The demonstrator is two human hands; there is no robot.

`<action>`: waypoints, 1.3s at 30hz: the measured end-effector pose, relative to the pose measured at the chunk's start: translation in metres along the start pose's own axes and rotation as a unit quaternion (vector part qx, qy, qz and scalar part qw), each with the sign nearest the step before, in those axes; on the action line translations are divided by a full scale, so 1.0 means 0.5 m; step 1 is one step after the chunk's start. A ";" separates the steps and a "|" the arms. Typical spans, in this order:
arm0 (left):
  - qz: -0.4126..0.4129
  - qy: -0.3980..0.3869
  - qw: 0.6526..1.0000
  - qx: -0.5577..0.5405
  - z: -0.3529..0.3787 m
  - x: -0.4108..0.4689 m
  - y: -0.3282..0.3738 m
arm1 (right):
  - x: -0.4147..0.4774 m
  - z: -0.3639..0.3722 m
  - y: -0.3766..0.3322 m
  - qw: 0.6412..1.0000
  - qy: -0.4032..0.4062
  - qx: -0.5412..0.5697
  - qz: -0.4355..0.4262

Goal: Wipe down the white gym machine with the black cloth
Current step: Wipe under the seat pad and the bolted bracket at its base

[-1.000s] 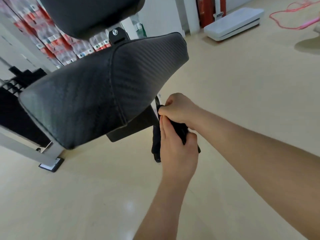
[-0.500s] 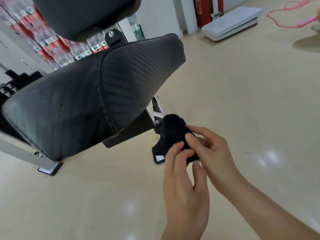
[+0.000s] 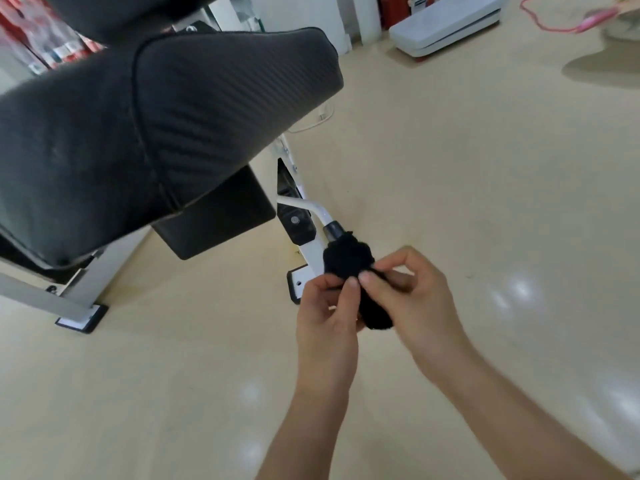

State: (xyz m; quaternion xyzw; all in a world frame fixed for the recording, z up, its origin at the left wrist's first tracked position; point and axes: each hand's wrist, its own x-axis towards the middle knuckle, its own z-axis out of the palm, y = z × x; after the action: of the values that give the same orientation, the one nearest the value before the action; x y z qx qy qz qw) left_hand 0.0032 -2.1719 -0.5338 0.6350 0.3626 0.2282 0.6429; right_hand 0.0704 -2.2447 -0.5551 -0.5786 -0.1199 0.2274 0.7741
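Note:
The black cloth (image 3: 349, 261) is bunched between both hands, low in the middle of the view. My left hand (image 3: 325, 317) pinches its near edge with thumb and fingers. My right hand (image 3: 412, 296) grips it from the right, fingertips meeting the left hand's. The cloth hangs in front of the white gym machine's handle bar (image 3: 311, 206), whose dark grip end (image 3: 333, 231) shows just above the cloth. The machine's black padded seat (image 3: 166, 123) fills the upper left, on a white frame (image 3: 311, 254).
A white foot plate (image 3: 81, 318) of the machine's frame rests on the beige floor at left. A white step platform (image 3: 446, 24) lies far back right, with a pink cord (image 3: 568, 24) beyond it. A red shelf of goods stands at the top left.
Both hands came off the handle bar and pulled back with the cloth, which went from wrapped on the bar to bunched between the fingers. The view shifted, showing more frame.

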 end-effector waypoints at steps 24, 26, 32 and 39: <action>-0.107 -0.141 0.881 0.438 -0.192 0.103 -0.049 | 0.009 0.040 0.118 0.920 -0.309 -0.115 0.212; -0.118 -0.195 0.825 0.517 -0.215 0.128 -0.020 | 0.001 0.063 0.119 0.911 -0.316 -0.159 0.211; -0.093 -0.279 0.704 0.647 -0.271 0.200 0.072 | 0.012 0.130 0.077 0.879 -0.353 -0.243 0.207; -0.163 -0.436 0.752 0.466 -0.398 0.302 0.184 | 0.057 0.263 0.004 0.876 -0.321 -0.318 0.170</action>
State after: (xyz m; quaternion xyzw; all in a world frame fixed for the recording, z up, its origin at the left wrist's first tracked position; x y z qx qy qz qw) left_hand -0.0361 -1.9204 -0.4564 0.8177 0.2020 -0.3795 0.3828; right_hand 0.0356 -2.1196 -0.5196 -0.7004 -0.3275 0.4782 0.4165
